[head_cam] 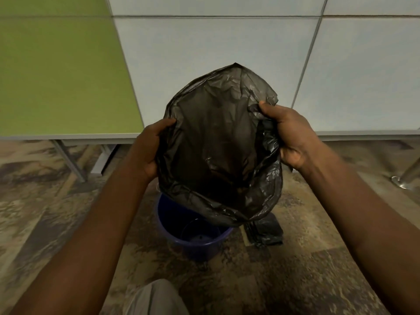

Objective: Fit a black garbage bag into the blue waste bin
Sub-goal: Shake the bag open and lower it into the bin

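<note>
A black garbage bag (218, 144) hangs in the air with its mouth spread wide towards me. My left hand (147, 148) grips the left edge of the mouth, and my right hand (293, 137) grips the right edge. Below the bag stands the blue waste bin (172, 226) on the carpet, its far side hidden by the bag. The bag's lower edge hangs just over the bin's rim.
A folded stack of black bags (266, 233) lies on the carpet right of the bin. A green desk panel (56, 71) and pale partition panels (227, 42) stand behind. Metal desk legs (70, 160) rise at left, a chrome foot (402, 183) at right. My knee (154, 298) is at the bottom.
</note>
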Motion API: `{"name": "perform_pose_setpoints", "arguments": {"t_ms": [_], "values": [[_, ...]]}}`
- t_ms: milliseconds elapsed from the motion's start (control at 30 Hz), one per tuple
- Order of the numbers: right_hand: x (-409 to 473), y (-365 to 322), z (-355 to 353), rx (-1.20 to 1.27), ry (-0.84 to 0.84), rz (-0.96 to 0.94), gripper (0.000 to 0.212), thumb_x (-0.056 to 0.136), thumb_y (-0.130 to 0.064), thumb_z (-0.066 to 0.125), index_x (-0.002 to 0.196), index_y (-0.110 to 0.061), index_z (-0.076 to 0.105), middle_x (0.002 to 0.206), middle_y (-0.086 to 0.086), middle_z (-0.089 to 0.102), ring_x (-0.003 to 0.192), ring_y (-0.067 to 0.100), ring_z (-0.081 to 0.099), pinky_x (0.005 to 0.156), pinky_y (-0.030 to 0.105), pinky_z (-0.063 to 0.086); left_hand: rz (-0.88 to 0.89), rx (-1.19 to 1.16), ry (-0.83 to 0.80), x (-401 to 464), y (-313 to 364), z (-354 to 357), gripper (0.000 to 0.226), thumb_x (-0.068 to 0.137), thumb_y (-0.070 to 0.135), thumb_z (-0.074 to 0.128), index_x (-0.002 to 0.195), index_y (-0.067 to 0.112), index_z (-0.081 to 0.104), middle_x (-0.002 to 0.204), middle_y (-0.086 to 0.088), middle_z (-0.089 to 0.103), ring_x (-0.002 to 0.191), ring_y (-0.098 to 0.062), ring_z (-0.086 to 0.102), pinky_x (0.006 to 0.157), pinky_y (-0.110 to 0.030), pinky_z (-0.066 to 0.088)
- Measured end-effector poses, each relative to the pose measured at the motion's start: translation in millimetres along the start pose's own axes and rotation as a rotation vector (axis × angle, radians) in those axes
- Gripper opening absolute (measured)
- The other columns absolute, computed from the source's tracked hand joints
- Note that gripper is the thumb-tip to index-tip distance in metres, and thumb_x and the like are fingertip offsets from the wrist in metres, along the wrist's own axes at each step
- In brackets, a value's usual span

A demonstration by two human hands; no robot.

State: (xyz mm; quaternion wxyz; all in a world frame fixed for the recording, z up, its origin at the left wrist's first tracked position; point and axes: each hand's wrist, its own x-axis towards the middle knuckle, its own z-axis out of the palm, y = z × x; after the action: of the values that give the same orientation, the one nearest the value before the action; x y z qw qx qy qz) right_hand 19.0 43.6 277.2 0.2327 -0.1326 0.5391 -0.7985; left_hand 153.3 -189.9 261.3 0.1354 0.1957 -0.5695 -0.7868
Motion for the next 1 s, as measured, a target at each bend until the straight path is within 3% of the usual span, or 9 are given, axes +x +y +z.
{"name": "perform_pose_setpoints", "arguments": {"t_ms": [100, 167, 333, 533, 667, 933, 1000], "values": [[6, 13, 10, 0.006, -0.023, 0.043, 0.037, 0.104, -0.020, 0.063, 0.129, 0.005, 0.067, 0.117, 0.023, 0.078, 0.105, 0.034, 0.078, 0.098, 0.051, 0.061, 0.021, 0.005, 0.042, -3, 1, -13, 0.039, 0.101, 0.028, 0.056, 0.079, 0.018, 0.087, 0.091, -0.005, 0.082, 0.075, -0.022, 0.079, 0.065, -0.025, 0.059], [10, 25, 17, 0.019, -0.034, 0.091, 0.039, 0.104, -0.021, 0.063, 0.131, 0.006, 0.067, 0.118, 0.023, 0.077, 0.105, 0.034, 0.078, 0.095, 0.049, 0.062, 0.031, 0.007, 0.057, -3, 0, -24, 0.043, 0.102, 0.027, 0.055, 0.073, 0.020, 0.086, 0.086, -0.003, 0.082, 0.071, -0.020, 0.078, 0.064, -0.025, 0.057], [21, 52, 29, 0.023, -0.045, 0.168, 0.041, 0.103, -0.023, 0.064, 0.133, 0.005, 0.066, 0.125, 0.025, 0.074, 0.116, 0.040, 0.073, 0.107, 0.058, 0.054, 0.010, -0.016, 0.123, -4, 0, -50, 0.044, 0.101, 0.026, 0.054, 0.071, 0.018, 0.086, 0.085, -0.004, 0.081, 0.071, -0.023, 0.076, 0.071, -0.029, 0.053], [31, 32, 61, 0.013, -0.095, 0.101, 0.036, 0.105, -0.023, 0.061, 0.128, 0.003, 0.070, 0.121, 0.020, 0.078, 0.111, 0.034, 0.076, 0.103, 0.050, 0.058, 0.065, -0.040, 0.180, -6, 25, -70, 0.041, 0.101, 0.024, 0.053, 0.074, 0.018, 0.083, 0.080, -0.001, 0.080, 0.070, -0.021, 0.074, 0.069, -0.025, 0.055], [36, 20, 77, 0.059, -0.114, 0.085, 0.036, 0.106, -0.022, 0.058, 0.129, 0.003, 0.070, 0.123, 0.020, 0.077, 0.112, 0.035, 0.076, 0.104, 0.051, 0.058, 0.144, 0.006, 0.188, -4, 38, -83, 0.052, 0.102, 0.021, 0.052, 0.058, 0.020, 0.081, 0.071, 0.003, 0.078, 0.059, -0.014, 0.074, 0.057, -0.019, 0.055], [37, 45, 57, -0.021, 0.006, 0.099, 0.032, 0.106, -0.021, 0.057, 0.125, 0.001, 0.070, 0.113, 0.017, 0.080, 0.102, 0.031, 0.079, 0.090, 0.043, 0.063, 0.070, 0.034, 0.219, 8, 13, -89, 0.057, 0.103, 0.022, 0.053, 0.053, 0.018, 0.079, 0.063, 0.001, 0.076, 0.051, -0.017, 0.071, 0.043, -0.017, 0.051], [35, 56, 48, -0.042, 0.036, 0.133, 0.030, 0.107, -0.022, 0.057, 0.121, 0.000, 0.072, 0.109, 0.016, 0.081, 0.097, 0.030, 0.080, 0.080, 0.038, 0.064, 0.033, 0.045, 0.243, 11, -2, -84, 0.047, 0.103, 0.022, 0.054, 0.065, 0.016, 0.081, 0.061, 0.001, 0.075, 0.047, -0.016, 0.070, 0.038, -0.018, 0.049]]}}
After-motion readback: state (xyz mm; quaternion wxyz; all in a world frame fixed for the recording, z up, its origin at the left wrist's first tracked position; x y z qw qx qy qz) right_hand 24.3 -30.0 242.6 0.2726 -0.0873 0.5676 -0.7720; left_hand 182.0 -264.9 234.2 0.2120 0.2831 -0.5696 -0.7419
